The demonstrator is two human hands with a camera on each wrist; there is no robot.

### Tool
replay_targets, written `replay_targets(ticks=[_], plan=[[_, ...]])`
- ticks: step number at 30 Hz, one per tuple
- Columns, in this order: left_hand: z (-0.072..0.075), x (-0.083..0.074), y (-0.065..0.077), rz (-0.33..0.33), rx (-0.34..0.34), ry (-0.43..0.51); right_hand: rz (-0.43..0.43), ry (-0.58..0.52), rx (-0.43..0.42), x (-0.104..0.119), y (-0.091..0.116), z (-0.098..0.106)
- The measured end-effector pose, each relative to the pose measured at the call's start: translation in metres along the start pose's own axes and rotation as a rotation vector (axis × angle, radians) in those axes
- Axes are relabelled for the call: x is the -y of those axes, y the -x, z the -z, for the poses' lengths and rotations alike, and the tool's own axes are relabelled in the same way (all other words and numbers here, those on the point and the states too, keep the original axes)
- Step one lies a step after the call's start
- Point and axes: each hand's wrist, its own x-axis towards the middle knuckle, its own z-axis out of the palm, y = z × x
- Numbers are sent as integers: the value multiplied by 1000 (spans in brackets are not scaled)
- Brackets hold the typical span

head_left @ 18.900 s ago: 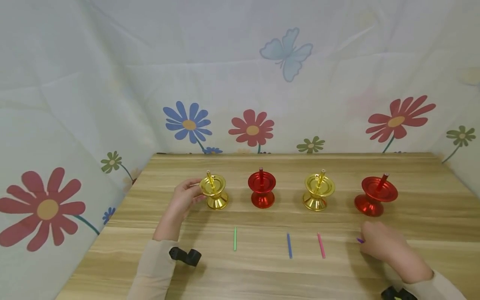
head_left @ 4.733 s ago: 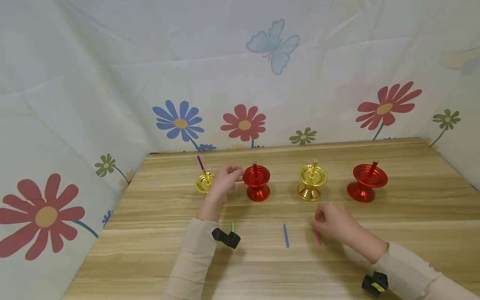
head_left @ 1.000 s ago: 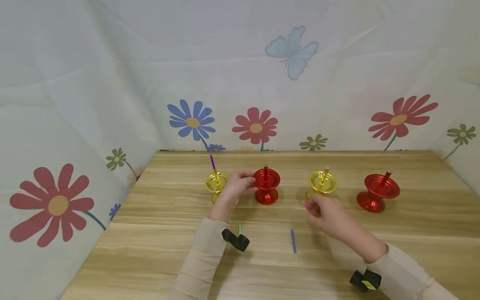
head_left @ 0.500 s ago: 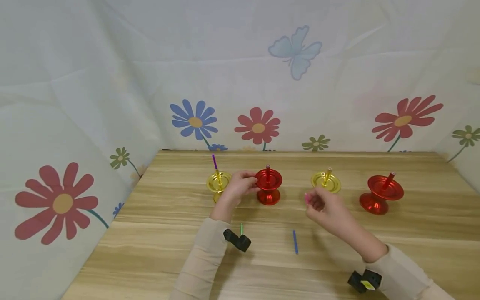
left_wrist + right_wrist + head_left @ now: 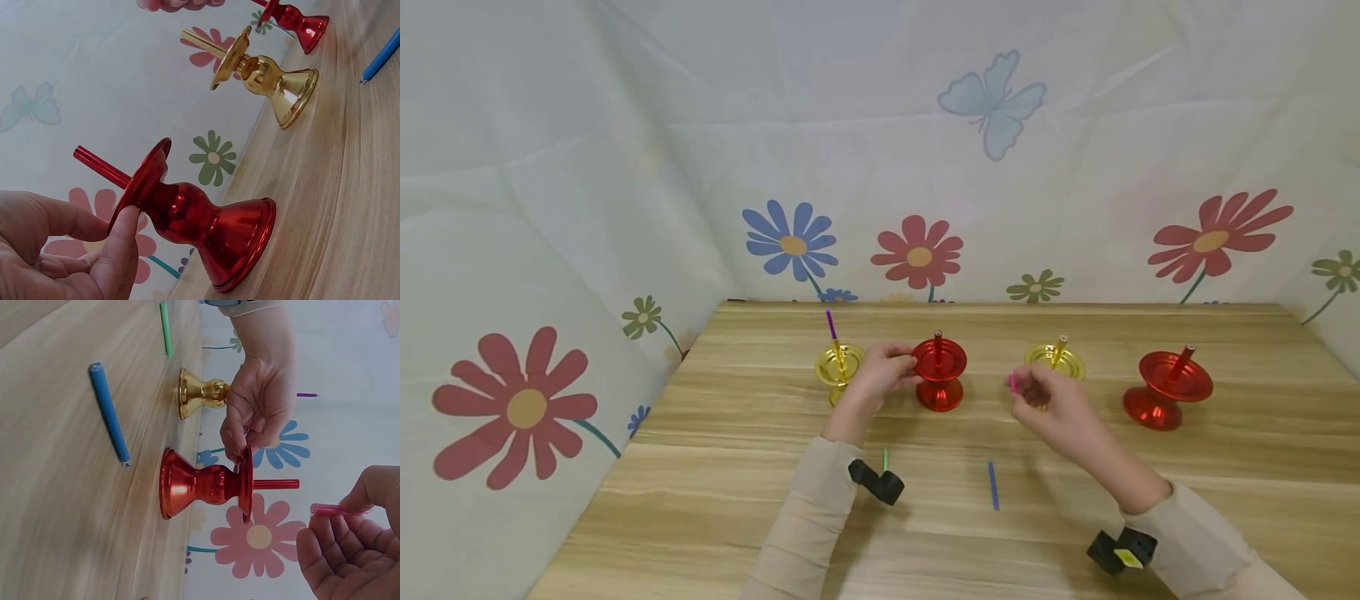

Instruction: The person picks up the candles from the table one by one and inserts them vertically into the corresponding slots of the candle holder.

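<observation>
With thumb and fingers my left hand (image 5: 880, 375) pinches the dish rim of the left red candle holder (image 5: 940, 393), which stands upright on the table. My right hand (image 5: 1058, 408) pinches a pink candle (image 5: 325, 509) between thumb and fingers, up off the table and to the right of that holder. In the right wrist view the candle's end points toward the holder's bare red spike (image 5: 275, 484), with a gap between them. A purple candle (image 5: 831, 325) stands on the spike of the left gold candle holder (image 5: 830, 367), partly hidden by my left hand.
A blue candle (image 5: 993, 486) and a green candle (image 5: 885, 459) lie nearer on the wooden table, the green one partly behind the left wrist camera (image 5: 877, 483). Another gold candle holder (image 5: 1071, 365) is partly behind my right hand. Far right stands a second red candle holder (image 5: 1176, 379).
The purple candle went from my right hand onto the left gold holder. My left hand shifted from that holder to the red one. The pink candle was picked up, raised and turned more upright.
</observation>
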Motion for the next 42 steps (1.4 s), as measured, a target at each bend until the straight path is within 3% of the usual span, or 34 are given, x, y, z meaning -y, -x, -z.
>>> replay_targets(ticks=[21, 42], plan=[[1, 2, -1, 5, 13, 4, -84, -43, -2, 10, -24, -6], [1, 1, -1, 7, 14, 17, -65, -79, 11, 13, -53, -19]])
